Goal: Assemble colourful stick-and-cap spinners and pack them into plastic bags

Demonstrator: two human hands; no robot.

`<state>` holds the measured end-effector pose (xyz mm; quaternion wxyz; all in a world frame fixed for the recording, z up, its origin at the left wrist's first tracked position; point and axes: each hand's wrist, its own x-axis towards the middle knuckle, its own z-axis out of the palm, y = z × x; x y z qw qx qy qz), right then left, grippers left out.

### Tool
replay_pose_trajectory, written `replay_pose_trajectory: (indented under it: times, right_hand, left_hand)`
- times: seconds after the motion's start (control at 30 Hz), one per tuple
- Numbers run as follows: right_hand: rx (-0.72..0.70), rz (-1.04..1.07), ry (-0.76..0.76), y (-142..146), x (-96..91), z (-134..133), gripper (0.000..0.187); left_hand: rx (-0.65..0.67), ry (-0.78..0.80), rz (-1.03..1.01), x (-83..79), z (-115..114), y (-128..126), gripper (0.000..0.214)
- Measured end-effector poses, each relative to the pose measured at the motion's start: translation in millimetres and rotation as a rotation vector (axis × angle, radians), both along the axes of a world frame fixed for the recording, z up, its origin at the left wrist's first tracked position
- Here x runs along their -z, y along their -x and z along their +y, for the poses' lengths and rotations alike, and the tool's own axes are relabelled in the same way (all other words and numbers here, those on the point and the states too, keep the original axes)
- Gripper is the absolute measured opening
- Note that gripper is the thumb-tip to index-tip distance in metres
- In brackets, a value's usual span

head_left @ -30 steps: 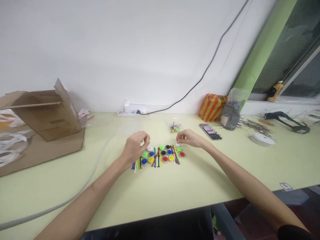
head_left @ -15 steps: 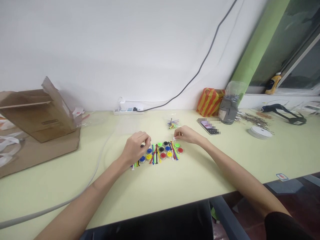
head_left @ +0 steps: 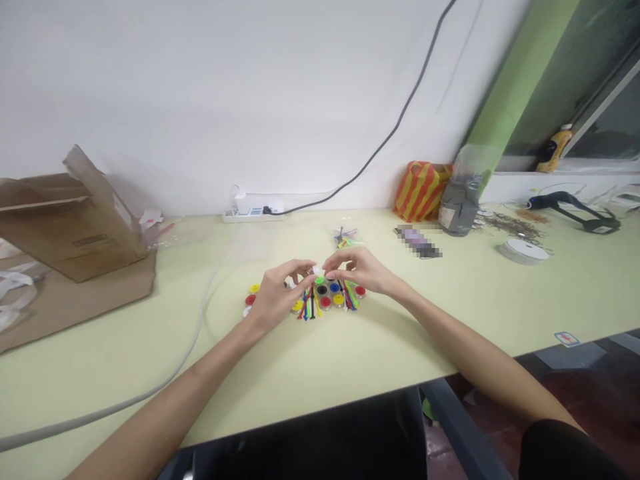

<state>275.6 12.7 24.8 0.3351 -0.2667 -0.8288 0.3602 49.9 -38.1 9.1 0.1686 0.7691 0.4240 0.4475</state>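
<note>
My left hand [head_left: 278, 293] and my right hand [head_left: 356, 269] meet above a cluster of small round coloured caps [head_left: 330, 297] and thin coloured sticks [head_left: 309, 305] on the pale yellow table [head_left: 350, 347]. Both hands pinch a small white piece [head_left: 316, 270] between their fingertips. Red, yellow, blue, black and green caps lie under and beside the hands. A yellow cap [head_left: 255, 289] and a red cap [head_left: 250, 299] sit just left of my left hand.
A torn cardboard box [head_left: 75, 227] stands at the left, a white power strip [head_left: 253, 212] against the wall. A small bag of coloured bits [head_left: 345, 236], a phone [head_left: 419, 241], a striped bag [head_left: 420, 190], a grey jar [head_left: 460, 203] and a white tape roll [head_left: 523, 251] lie at the right. A grey hose [head_left: 150, 387] crosses the table's left.
Both hands have come together over the caps, the right one moving left, and now pinch a small white piece between them. The camera tilted slightly.
</note>
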Motion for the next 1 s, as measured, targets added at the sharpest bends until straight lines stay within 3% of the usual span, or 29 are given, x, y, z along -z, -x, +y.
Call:
replay_pose_trajectory:
  times: [0.2, 0.33, 0.6, 1.0]
  right_hand:
    - [-0.037, -0.394, -0.189, -24, 7.1, 11, 0.004]
    - [-0.008, -0.506, -0.254, -21, 12.8, 12, 0.003]
    - [0.031, -0.546, -0.265, -17, 11.6, 8, 0.010]
    - [-0.027, -0.430, -0.229, -19, 12.7, 12, 0.017]
  left_hand:
    - [0.009, -0.176, 0.195, 4.7, 2, 1, 0.016]
    - [0.021, -0.252, 0.271, 2.5, 1, -2, 0.014]
    - [0.005, -0.275, 0.277, 0.7, -2, -2, 0.015]
    - [-0.032, -0.303, 0.277, -0.7, -2, -2, 0.015]
